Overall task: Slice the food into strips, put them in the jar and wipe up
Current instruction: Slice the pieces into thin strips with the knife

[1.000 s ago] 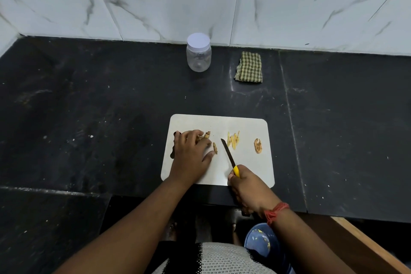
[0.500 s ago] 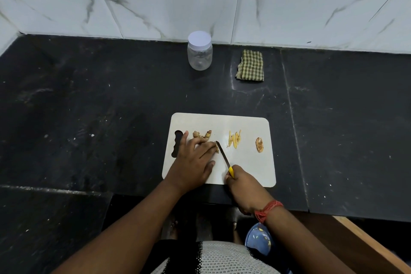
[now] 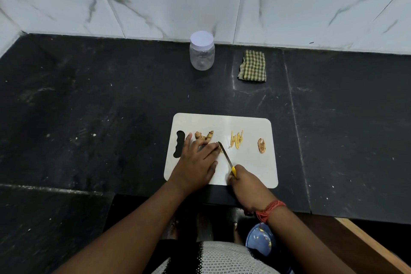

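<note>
Right hand: my right hand (image 3: 246, 181) grips the yellow handle of the knife (image 3: 225, 156) at the near edge of the cutting board (image 3: 251, 169); fingers curled tight round it
Knife change: a second ago the blade stood free, out toward the board's middle; it has since swung left, and its tip now meets my left fingertips
Left hand: my left hand (image 3: 196, 163) lies on the board's left half, fingers stretched and pressing down a small slice (image 3: 220, 149); whether any finger curls under I cannot tell
Meaning: I judge a fresh cut into strips is starting; slicing is under way, not finished
Ginger root: the uncut ginger piece (image 3: 204, 135) sits just beyond my left fingers, now uncovered where my hand had lain over it
Cut strips: yellow strips (image 3: 236, 139) lie at board centre, unmoved; a peel scrap (image 3: 261, 145) toward the right edge
Jar: the jar (image 3: 202, 50), lid on and apparently empty, stands well beyond the board, against the wall
Cloth: the checked cloth (image 3: 252, 66) lies folded beyond the board, right of the jar, untouched
</note>
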{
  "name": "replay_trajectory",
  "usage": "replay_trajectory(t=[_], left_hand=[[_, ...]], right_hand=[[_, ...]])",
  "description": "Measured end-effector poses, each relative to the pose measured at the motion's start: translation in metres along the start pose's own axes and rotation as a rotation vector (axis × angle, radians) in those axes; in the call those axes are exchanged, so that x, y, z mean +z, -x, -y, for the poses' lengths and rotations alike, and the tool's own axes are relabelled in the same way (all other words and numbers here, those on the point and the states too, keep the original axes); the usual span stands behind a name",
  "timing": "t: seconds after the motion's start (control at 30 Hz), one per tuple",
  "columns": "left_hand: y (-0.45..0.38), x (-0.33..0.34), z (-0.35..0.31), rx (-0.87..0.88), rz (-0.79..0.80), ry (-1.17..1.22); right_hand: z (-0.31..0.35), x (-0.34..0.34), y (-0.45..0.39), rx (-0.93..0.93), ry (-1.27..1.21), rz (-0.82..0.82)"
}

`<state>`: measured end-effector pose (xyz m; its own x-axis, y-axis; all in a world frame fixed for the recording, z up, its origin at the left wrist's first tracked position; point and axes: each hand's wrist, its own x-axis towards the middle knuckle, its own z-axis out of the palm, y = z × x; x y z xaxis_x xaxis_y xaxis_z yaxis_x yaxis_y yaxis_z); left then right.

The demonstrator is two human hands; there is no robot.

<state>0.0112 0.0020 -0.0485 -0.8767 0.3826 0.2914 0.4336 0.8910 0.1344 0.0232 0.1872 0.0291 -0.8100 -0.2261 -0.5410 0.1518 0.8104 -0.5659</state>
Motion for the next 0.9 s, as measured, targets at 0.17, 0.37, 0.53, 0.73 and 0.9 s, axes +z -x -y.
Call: replay_trajectory(t=[0.17,0.37,0.53,0.73,0.9], left_hand=[[0.0006,-0.0007,-0.0001,-0.021,0.018,0.02],[0.0013,-0.0005,0.0005,-0.028,0.037,0.031],[0.0014,-0.0006,0.0011,-0.017,0.036,0.036],[0.0012,0.0003,0.0015,-0.006,0.013,0.045],[0.0005,0.001,0.0019,-0.005,0.014,0.052]], right_hand=[[-0.0001,0.0,0.0001,-0.018,0.038,-0.006],[0.0021,0.0008,0.0008,-0.023,0.039,-0.003],[0.0038,0.0022,-0.0001,-0.013,0.06,-0.005],[0.0047,0.0058,-0.0022,-0.018,0.136,0.029],[0.008,0.0049,-0.004,-0.017,0.171,0.038]])
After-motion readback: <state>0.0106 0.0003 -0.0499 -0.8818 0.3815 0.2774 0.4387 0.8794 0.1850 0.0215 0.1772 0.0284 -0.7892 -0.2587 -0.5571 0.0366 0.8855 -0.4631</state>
